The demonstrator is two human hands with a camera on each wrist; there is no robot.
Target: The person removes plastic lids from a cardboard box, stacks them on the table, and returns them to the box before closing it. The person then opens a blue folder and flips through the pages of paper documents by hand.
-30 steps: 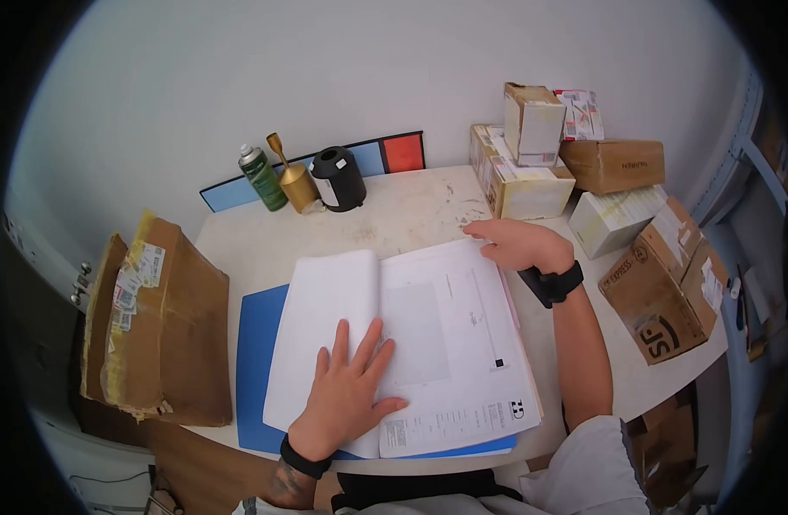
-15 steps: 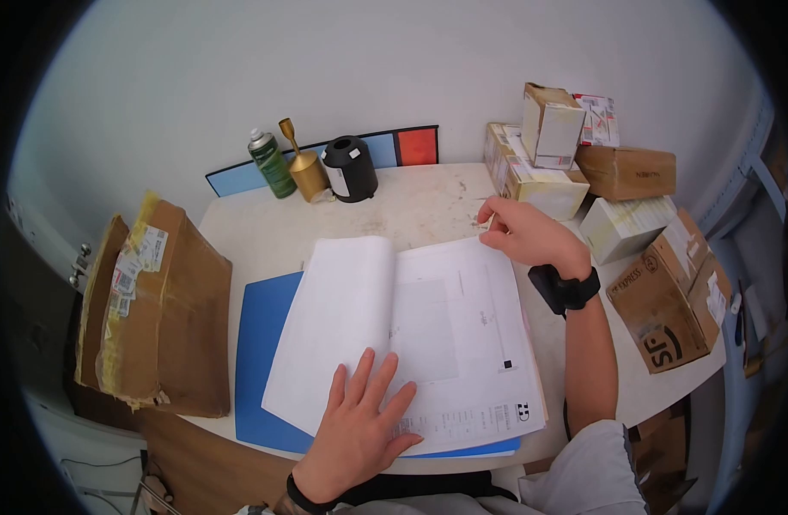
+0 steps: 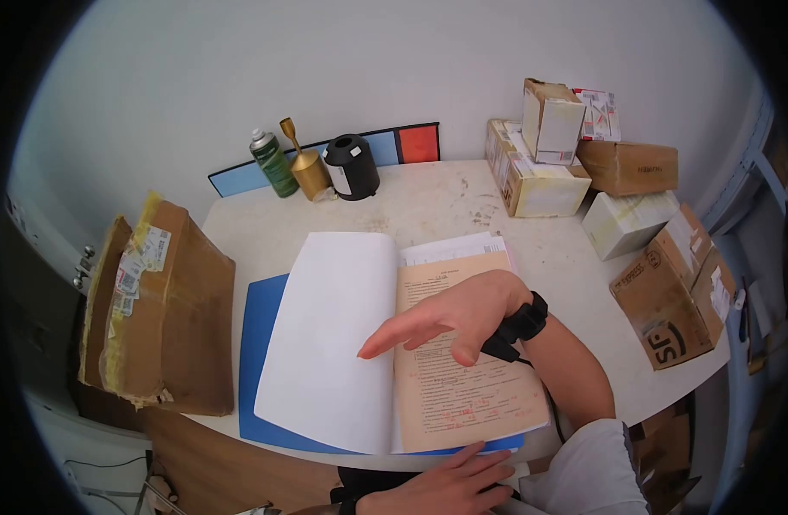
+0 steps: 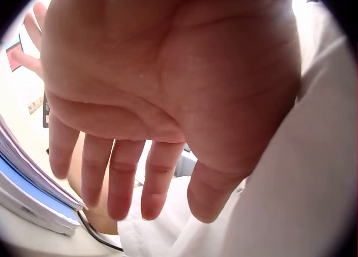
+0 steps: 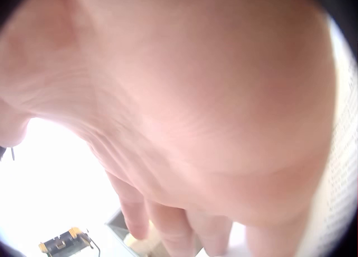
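Note:
A stack of papers lies spread on a blue folder (image 3: 258,343). Its left side shows a blank white page (image 3: 321,335); on the right is a tan printed sheet (image 3: 471,412) with red handwritten marks. My right hand (image 3: 462,318) is over the middle of the spread, thumb apart, fingers extended to the left and fingertips overlapping the white page near the fold. At the table's front edge, my left hand (image 3: 450,485) lies with fingers straight, fingertips by the folder's lower edge. The left wrist view shows its bare palm and spread fingers (image 4: 120,179), holding nothing.
A large worn carton (image 3: 188,318) stands on the left. Along the back are a green spray can (image 3: 273,163), a gold candlestick-like object (image 3: 310,174) and a black cylinder (image 3: 352,167). Several boxes pile up at right, with an SF Express carton (image 3: 673,300) in front.
My right hand has swept left from the upper right corner, and the drawing page has turned over, uncovering the tan sheet. My left hand has slid off the papers toward the front edge.

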